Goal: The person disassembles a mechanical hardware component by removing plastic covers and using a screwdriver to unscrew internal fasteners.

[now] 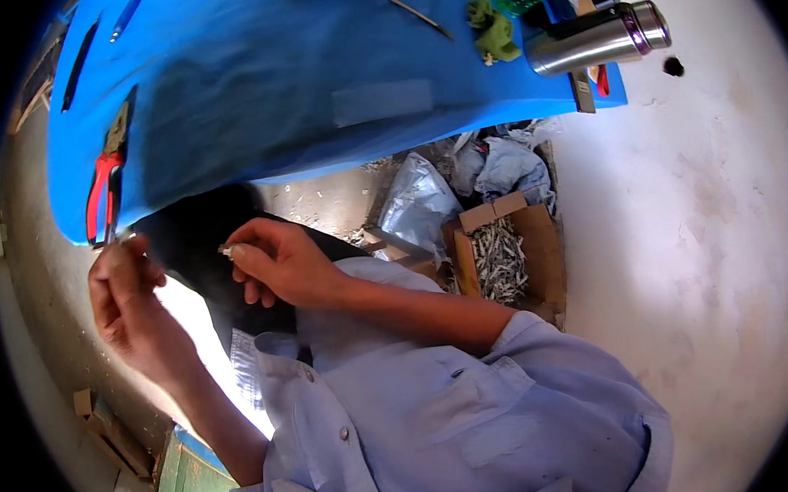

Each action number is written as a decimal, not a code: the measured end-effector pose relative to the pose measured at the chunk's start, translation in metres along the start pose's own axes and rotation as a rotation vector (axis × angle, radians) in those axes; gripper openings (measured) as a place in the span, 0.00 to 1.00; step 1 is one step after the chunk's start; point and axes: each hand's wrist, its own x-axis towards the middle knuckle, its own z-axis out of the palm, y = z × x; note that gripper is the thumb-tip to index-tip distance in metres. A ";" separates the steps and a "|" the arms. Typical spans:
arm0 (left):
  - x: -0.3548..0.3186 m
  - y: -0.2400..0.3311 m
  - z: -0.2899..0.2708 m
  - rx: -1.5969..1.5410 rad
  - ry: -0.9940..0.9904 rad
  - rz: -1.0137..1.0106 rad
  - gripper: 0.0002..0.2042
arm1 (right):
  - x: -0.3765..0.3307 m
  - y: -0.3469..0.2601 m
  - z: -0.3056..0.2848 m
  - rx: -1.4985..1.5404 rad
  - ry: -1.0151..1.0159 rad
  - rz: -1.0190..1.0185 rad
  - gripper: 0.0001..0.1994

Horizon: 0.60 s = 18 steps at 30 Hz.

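i had the right hand [281, 263] pinching a small pale piece [226, 251] at its tip; left hand [134, 300] grip unclear, pliers [111, 159] just beyond. slack pinch risked dropping the piece.

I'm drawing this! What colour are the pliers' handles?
The handles are mostly red, clearest in the head view.

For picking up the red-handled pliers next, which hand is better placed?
Probably the left hand: it is nearer the pliers, while the right hand is farther off, pinching a small piece. Whether the left holds anything is unclear.
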 end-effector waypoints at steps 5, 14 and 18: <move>-0.103 0.027 0.114 0.452 -1.025 0.683 0.20 | -0.001 0.008 -0.005 -0.002 0.046 -0.032 0.13; -0.051 0.031 0.044 0.344 -0.528 0.199 0.15 | -0.002 0.000 -0.017 0.045 -0.064 -0.146 0.16; -0.046 0.007 -0.004 0.215 -0.217 -0.003 0.09 | -0.009 -0.005 -0.012 0.094 -0.075 -0.005 0.18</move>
